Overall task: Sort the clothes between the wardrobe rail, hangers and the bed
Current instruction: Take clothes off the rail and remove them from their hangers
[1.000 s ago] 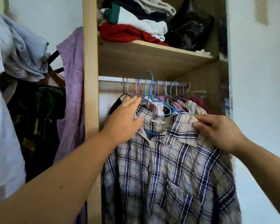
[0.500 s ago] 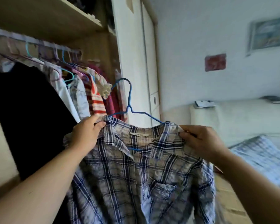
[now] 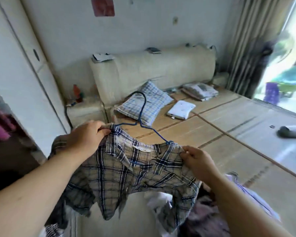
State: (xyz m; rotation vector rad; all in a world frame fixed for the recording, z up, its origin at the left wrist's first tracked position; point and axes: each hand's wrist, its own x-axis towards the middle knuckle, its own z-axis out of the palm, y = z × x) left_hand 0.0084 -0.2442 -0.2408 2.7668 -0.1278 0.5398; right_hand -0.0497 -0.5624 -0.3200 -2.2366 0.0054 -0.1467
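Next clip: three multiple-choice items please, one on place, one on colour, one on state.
1. Where is the checked pillow? A on the bed by the headboard; B on the floor; C in the wardrobe.
2. Colour of the hanger? A pink; B blue; C white.
3. The plaid shirt is: A folded on the bed; B on the rail; C on the hanger, held by left hand and right hand.
Answers: 1 A, it lies beside the headboard; 2 B, blue wire shows above the collar; 3 C, each hand pinches a shoulder.
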